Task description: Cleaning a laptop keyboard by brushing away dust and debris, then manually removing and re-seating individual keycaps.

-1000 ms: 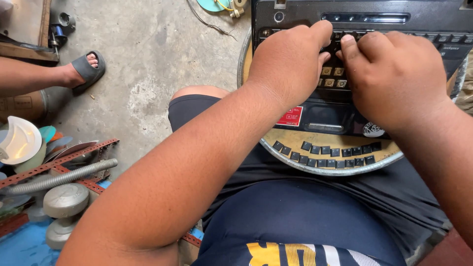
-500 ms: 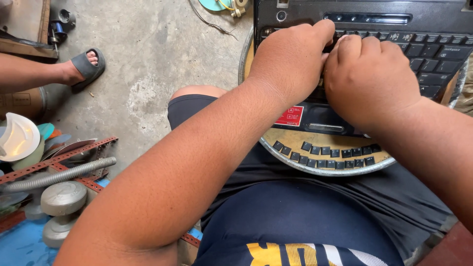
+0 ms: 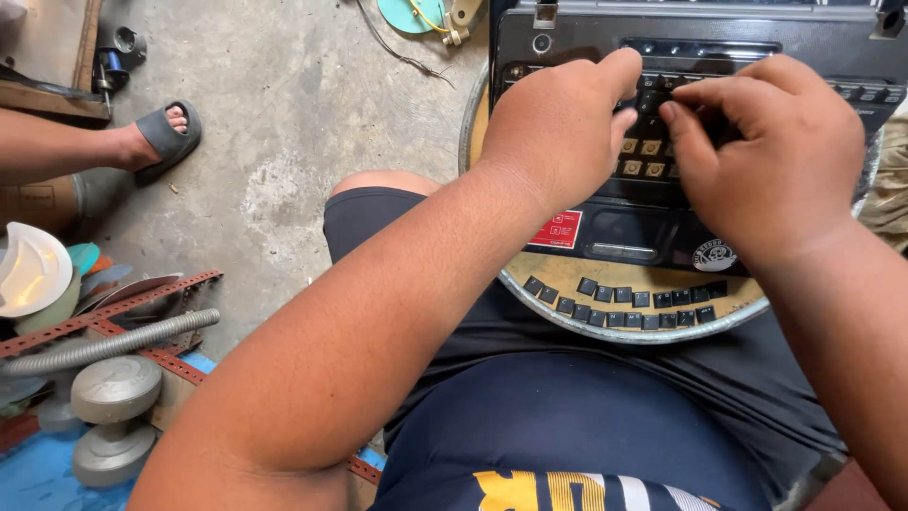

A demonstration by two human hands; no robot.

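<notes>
Both hands on laptop, long axis left-right across our lap; left hand and right hand fingers pinch keys.

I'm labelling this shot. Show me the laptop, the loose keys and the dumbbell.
laptop (image 3: 653,232): head view, its black palm rest.
loose keys (image 3: 619,305): head view, middle of the rows on the round tray.
dumbbell (image 3: 115,390): head view, its upper grey end.

Bare grey concrete floor, daylit
</notes>
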